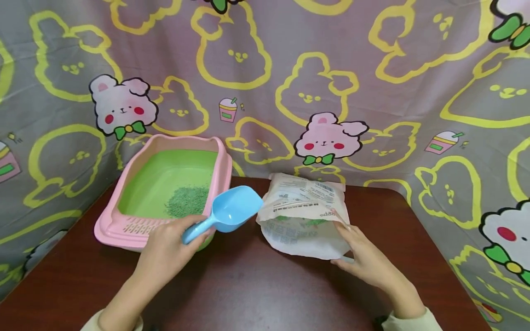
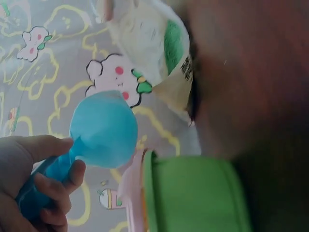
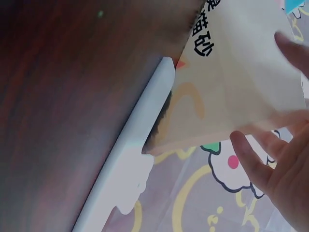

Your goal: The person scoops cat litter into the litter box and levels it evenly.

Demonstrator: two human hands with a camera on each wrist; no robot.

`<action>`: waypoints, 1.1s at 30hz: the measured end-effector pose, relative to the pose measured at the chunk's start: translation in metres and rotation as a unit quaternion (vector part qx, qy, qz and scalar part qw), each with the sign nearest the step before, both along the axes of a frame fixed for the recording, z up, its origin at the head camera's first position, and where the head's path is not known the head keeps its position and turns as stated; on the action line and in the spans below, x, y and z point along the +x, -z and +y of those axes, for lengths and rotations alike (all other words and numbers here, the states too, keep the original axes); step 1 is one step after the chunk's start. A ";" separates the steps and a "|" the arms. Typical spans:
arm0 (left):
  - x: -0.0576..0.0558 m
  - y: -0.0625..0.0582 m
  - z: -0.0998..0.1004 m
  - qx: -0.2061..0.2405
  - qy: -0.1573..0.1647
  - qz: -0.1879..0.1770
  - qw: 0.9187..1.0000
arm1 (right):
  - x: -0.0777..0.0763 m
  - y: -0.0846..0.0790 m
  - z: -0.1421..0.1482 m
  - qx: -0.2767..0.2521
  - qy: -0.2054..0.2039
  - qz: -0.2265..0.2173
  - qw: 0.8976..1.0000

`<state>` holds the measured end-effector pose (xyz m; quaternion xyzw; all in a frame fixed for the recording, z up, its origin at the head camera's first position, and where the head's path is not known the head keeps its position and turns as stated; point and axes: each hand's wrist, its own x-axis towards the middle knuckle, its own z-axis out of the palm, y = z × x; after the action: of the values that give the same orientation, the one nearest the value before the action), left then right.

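Observation:
My left hand [image 1: 169,248] grips the handle of a light-blue scoop [image 1: 236,209], its fingers and thumb wrapped round it. The scoop is raised between a litter box and a bag, with its bowl toward the bag. In the left wrist view the scoop [image 2: 104,130] shows up close. The pale cat litter bag [image 1: 306,202] lies on the table with its mouth gaping toward me; green granules [image 2: 173,46] show inside in the left wrist view. At the mouth's right edge, my right hand [image 1: 366,257] touches the bag with spread fingers, thumb low and apart from them.
The pink-rimmed green litter box [image 1: 223,170] stands at the left, with a patch of green granules [image 1: 187,201] inside. A white flat-edged object [image 3: 133,145] lies beside the bag. Patterned cloth [image 1: 265,92] hangs behind and beside the brown table [image 1: 248,285].

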<state>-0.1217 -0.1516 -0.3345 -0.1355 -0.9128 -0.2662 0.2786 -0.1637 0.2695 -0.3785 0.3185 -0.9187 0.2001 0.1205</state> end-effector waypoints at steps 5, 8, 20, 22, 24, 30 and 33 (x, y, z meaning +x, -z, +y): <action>0.002 0.015 0.010 0.009 -0.004 -0.009 1.000 | -0.001 -0.001 0.001 0.000 0.029 0.011 1.000; 0.002 0.020 0.018 0.011 -0.010 -0.023 1.000 | -0.001 -0.002 0.002 0.006 0.043 0.004 0.999; -0.005 0.041 0.038 -0.008 -0.010 -0.082 0.997 | -0.003 -0.003 0.008 -0.017 0.038 0.023 0.999; -0.008 0.046 0.042 -0.011 -0.004 -0.111 0.994 | -0.003 -0.005 0.010 -0.025 0.041 0.028 0.998; -0.010 0.050 0.046 -0.013 0.000 -0.132 0.991 | -0.004 -0.006 0.012 -0.029 0.045 0.031 0.998; -0.019 0.054 0.051 -0.019 0.002 -0.146 0.989 | -0.005 -0.004 0.012 -0.052 0.040 0.044 0.997; -0.021 0.051 0.050 -0.034 -0.013 -0.168 0.985 | -0.006 -0.003 0.012 -0.077 0.032 0.059 0.995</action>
<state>-0.1423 -0.1014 -0.3850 -0.0859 -0.9569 -0.2502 0.1196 -0.1699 0.2817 -0.3753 0.2902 -0.9014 0.2474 0.2052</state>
